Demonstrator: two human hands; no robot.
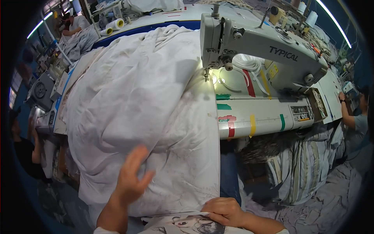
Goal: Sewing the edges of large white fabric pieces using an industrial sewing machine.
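A large white cloth (128,93) lies bunched over the sewing table and hangs down to my lap. Its straight right edge runs from under the needle area of a grey sewing machine (269,43) toward me. Above the cloth's lower part is my left hand (134,177), fingers stretched and thumb apart, slightly smeared by motion; whether it touches the cloth I cannot tell. At the cloth's near right corner, my right hand (224,210) has its fingers curled around the edge. The machine's lamp lights the presser foot (206,76), beside the cloth.
Coloured tape strips mark the machine bed (257,117). A coil of white cord (247,62) lies behind the needle, and a small parts box (317,103) sits at the right end. Striped fabric (307,167) hangs below. Thread cones (115,24) stand at the back left. Other people work on both sides.
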